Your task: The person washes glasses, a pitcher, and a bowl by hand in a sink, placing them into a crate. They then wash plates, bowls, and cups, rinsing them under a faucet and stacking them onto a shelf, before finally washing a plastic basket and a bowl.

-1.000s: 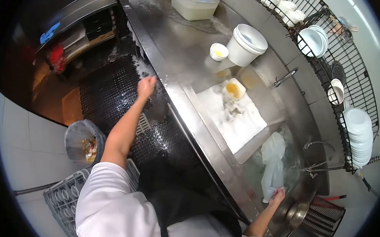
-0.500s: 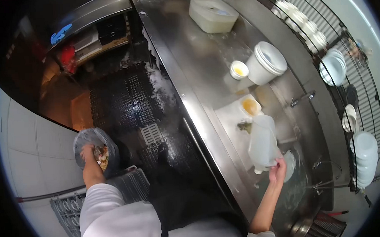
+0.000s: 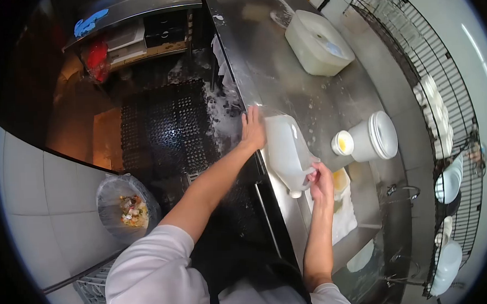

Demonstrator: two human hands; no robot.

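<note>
A translucent plastic jug lies on its side over the steel counter, its white cap towards me. My right hand is closed round the jug's handle near the capped end. At the counter's front edge, beside the jug's far end, my left hand is open with fingers stretched out. Right of the jug, a small white cup with something yellow in it stands against a white bucket. A yellow-orange item in a pale square container lies just beyond my right hand.
A lined bin with food scraps stands at lower left. On the counter sits a large pale tub. A wire rack with white dishes runs along the right wall. A perforated mat covers the wet floor.
My left hand has come out of the bin and across to the counter edge. My right hand has moved the jug forward and left, towards the counter's front edge. The view has shifted.
</note>
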